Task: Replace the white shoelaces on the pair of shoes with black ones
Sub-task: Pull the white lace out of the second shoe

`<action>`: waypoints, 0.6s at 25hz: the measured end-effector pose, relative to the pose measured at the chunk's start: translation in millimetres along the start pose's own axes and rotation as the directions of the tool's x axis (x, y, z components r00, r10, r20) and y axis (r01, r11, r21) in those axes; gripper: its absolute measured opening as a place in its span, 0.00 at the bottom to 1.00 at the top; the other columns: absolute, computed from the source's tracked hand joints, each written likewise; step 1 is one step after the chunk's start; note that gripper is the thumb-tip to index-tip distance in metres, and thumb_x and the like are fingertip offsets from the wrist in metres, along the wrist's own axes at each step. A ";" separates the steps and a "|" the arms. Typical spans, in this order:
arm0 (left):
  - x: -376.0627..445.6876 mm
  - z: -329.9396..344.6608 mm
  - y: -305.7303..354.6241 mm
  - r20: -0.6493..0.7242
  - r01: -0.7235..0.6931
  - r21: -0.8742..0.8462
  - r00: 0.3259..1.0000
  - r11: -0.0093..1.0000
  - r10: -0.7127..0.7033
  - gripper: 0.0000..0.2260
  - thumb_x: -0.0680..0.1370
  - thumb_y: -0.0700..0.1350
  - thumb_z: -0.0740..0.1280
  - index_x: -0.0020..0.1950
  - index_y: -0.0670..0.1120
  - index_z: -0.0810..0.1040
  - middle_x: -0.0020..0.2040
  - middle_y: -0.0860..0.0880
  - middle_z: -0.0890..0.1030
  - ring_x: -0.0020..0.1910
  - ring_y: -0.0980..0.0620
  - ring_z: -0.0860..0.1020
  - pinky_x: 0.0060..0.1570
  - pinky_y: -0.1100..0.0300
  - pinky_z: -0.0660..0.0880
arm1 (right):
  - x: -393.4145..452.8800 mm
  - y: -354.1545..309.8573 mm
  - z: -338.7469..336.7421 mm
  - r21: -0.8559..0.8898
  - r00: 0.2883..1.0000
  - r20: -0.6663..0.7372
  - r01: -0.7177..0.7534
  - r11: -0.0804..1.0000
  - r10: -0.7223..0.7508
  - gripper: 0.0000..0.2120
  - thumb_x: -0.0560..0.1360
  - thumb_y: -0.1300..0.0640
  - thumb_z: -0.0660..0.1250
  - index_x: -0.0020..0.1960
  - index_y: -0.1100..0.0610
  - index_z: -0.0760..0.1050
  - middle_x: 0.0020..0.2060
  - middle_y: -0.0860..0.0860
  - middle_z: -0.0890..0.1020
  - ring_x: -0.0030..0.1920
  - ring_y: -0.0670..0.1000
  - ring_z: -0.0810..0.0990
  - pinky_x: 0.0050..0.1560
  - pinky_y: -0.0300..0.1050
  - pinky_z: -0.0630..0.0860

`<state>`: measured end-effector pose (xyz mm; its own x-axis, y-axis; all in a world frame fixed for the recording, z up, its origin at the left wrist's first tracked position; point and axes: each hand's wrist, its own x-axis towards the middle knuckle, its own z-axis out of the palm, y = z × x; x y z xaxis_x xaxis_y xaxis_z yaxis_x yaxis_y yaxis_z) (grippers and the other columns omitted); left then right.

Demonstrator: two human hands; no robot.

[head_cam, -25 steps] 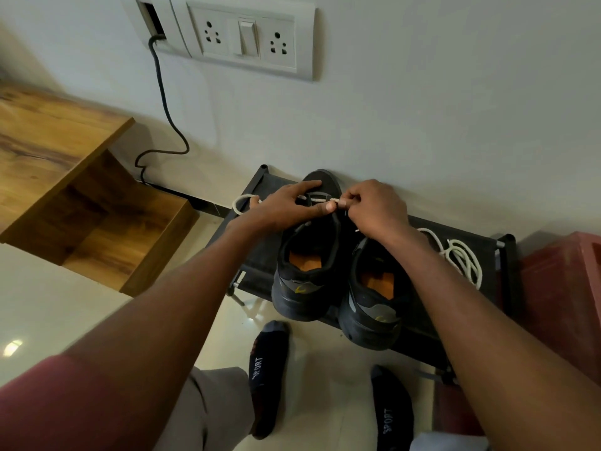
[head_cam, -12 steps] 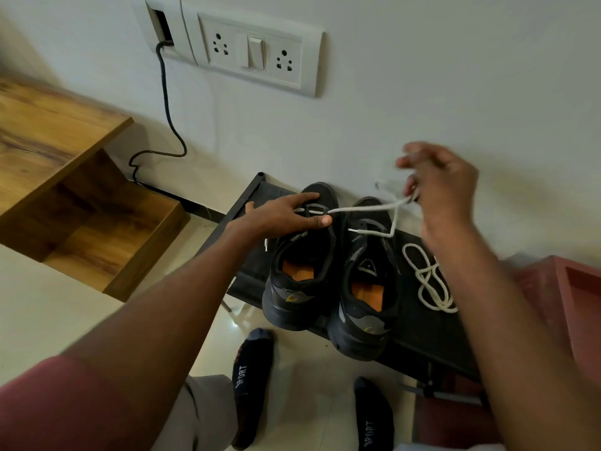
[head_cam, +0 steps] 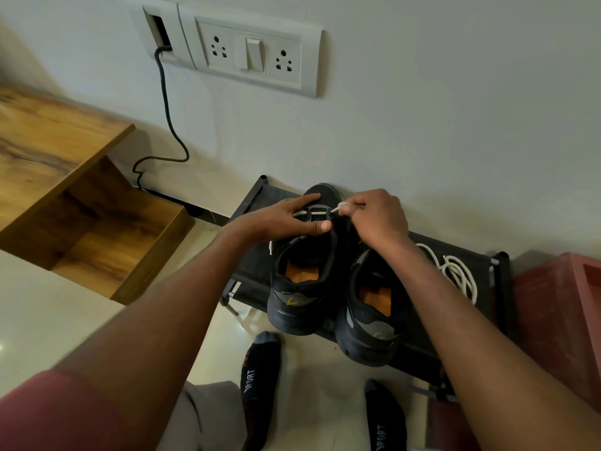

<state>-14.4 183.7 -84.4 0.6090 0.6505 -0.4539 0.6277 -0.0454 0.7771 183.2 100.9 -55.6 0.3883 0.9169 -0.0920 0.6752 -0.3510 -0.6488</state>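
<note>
Two black shoes are seen from the head camera, set side by side on a low black rack (head_cam: 422, 349) against the wall, toes toward the wall and heels toward the viewer. Orange insoles are visible through both openings, and small yellow marks are carried on the grey heel panels. The left shoe (head_cam: 302, 288) is partly threaded with a white lace (head_cam: 313, 212), shown as short pale bars across the eyelets near the toe, with one loose end hanging at its left side. The right shoe (head_cam: 370, 320) is shown without any lace across its visible part; its front is hidden under the wrist. The left hand (head_cam: 286, 219) is laid flat over the left shoe's tongue, fingers extended and pressing down. The right hand (head_cam: 374, 219) is curled, and a loop of the white lace is pinched between thumb and fingertips just above the eyelets. A second white lace (head_cam: 455, 275) is left in a loose coil on the rack, to the right of the right shoe.
</note>
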 end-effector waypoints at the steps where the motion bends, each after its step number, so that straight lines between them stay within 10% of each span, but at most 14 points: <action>1: -0.4 -0.9 -1.7 -0.003 0.004 -0.010 1.000 1.000 -0.004 0.50 0.61 0.76 0.74 0.80 0.69 0.60 0.82 0.51 0.63 0.80 0.48 0.64 0.79 0.42 0.62 | 3.4 0.1 -3.1 0.113 0.998 -0.036 -0.043 0.993 0.047 0.05 0.77 0.55 0.72 0.46 0.48 0.88 0.42 0.44 0.86 0.46 0.48 0.82 0.49 0.44 0.77; 3: -0.9 -2.6 -3.7 -0.007 0.007 -0.011 1.000 1.000 -0.007 0.49 0.61 0.77 0.74 0.80 0.69 0.61 0.80 0.51 0.67 0.78 0.48 0.66 0.79 0.43 0.63 | 17.7 4.8 -26.1 0.544 0.964 -0.120 -0.134 0.829 0.235 0.12 0.78 0.63 0.67 0.42 0.51 0.85 0.42 0.45 0.86 0.45 0.47 0.83 0.44 0.43 0.77; 5: -1.2 -0.8 -1.3 -0.018 -0.009 -0.009 1.000 1.000 0.009 0.48 0.62 0.75 0.76 0.80 0.68 0.63 0.78 0.52 0.70 0.74 0.51 0.69 0.78 0.45 0.64 | 25.9 13.9 -63.2 0.962 0.928 0.016 -0.115 0.248 0.371 0.14 0.80 0.67 0.61 0.43 0.54 0.80 0.44 0.49 0.87 0.43 0.49 0.85 0.41 0.43 0.74; 7: -1.3 1.7 3.6 -0.035 -0.029 0.009 0.999 1.000 0.029 0.47 0.64 0.71 0.76 0.81 0.64 0.64 0.78 0.53 0.69 0.70 0.55 0.69 0.77 0.49 0.65 | 22.6 19.1 -84.7 0.983 0.938 0.093 -0.033 -0.182 0.332 0.12 0.83 0.63 0.59 0.45 0.55 0.78 0.47 0.51 0.88 0.43 0.50 0.87 0.48 0.44 0.76; 8: -0.6 2.0 5.2 -0.042 -0.032 0.020 0.999 0.999 0.033 0.48 0.64 0.71 0.76 0.81 0.63 0.64 0.78 0.53 0.68 0.70 0.55 0.68 0.77 0.50 0.65 | 19.5 17.7 -83.9 0.992 0.946 0.060 -0.020 -0.127 0.320 0.10 0.84 0.61 0.60 0.46 0.55 0.78 0.47 0.52 0.88 0.41 0.49 0.86 0.46 0.44 0.77; 10: 0.4 1.5 5.2 -0.040 -0.026 0.038 0.999 0.999 0.028 0.50 0.62 0.75 0.76 0.81 0.64 0.64 0.79 0.53 0.68 0.73 0.53 0.69 0.77 0.47 0.66 | 10.5 9.3 -63.6 0.896 0.964 -0.124 0.007 0.444 0.235 0.05 0.81 0.57 0.67 0.51 0.56 0.82 0.46 0.54 0.88 0.36 0.47 0.81 0.38 0.41 0.74; 12: 1.3 1.6 3.2 -0.033 -0.022 0.046 0.999 0.999 0.023 0.52 0.59 0.77 0.75 0.80 0.65 0.63 0.78 0.53 0.68 0.73 0.51 0.69 0.76 0.46 0.66 | 3.8 4.8 -32.6 0.377 0.988 -0.150 0.095 0.921 -0.041 0.06 0.78 0.52 0.73 0.52 0.53 0.85 0.43 0.49 0.87 0.39 0.46 0.81 0.39 0.44 0.75; 15: 3.8 1.0 1.6 -0.043 -0.012 0.015 0.999 1.000 0.013 0.52 0.60 0.74 0.77 0.81 0.64 0.63 0.75 0.54 0.72 0.71 0.53 0.72 0.75 0.49 0.69 | -1.4 3.9 -2.4 -0.197 0.985 0.098 0.157 0.968 -0.140 0.06 0.77 0.48 0.74 0.52 0.48 0.85 0.41 0.48 0.84 0.47 0.54 0.83 0.49 0.50 0.78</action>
<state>-10.7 185.3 -85.3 0.5960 0.6815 -0.4248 0.6273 -0.0648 0.7761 186.8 97.8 -56.3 0.2266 0.9712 -0.0736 0.8381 -0.2329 -0.4932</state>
